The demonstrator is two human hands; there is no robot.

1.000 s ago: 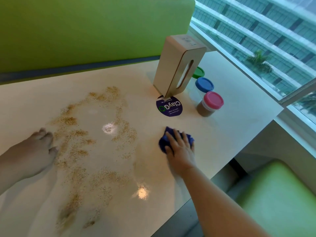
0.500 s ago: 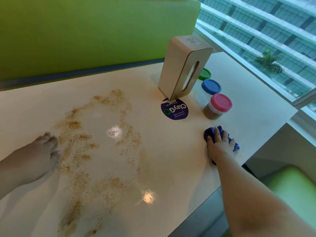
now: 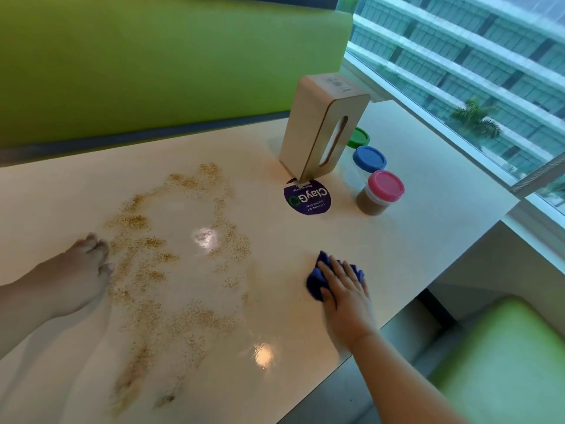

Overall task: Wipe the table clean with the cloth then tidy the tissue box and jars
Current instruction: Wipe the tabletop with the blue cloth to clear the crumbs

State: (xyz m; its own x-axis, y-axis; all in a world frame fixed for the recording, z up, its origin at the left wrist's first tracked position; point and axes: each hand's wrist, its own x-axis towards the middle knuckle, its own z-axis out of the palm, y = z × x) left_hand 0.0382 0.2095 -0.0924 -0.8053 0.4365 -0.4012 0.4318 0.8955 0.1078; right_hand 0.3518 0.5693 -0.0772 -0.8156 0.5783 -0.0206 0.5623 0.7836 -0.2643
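Wiping is in hand; tidying is not yet begun. The right hand (image 3: pixel 345 298) lies flat, fingers spread, pressing the bunched blue cloth (image 3: pixel 318 278) onto the tabletop (image 3: pixel 428 228) near its front edge, on the clean side of the spill. The palm-down hold suits pushing the cloth across the surface, not lifting it. The left hand (image 3: pixel 78 270) rests on the tabletop at the far left, fingers loosely curled, holding nothing, its fingertips at the margin of the spilled grains (image 3: pixel 146 255); it appears placed to brace the body.

The grains, tan and fine, spread in a broad ring and trail over the left and middle of the tabletop, well apart from the cloth. Most of the soiling remains to be cleared.

The tissue box (image 3: pixel 321 136) stands on end toward the back right, its slot facing the jars, its foot touching the purple round sticker (image 3: pixel 308 198). Three jars sit in a row just beside it: green-lidded jar (image 3: pixel 358 138), partly hidden behind the box, blue-lidded jar (image 3: pixel 369 159) and pink-lidded jar (image 3: pixel 380 192), the last holding brown contents. A wide sweep risks knocking them.
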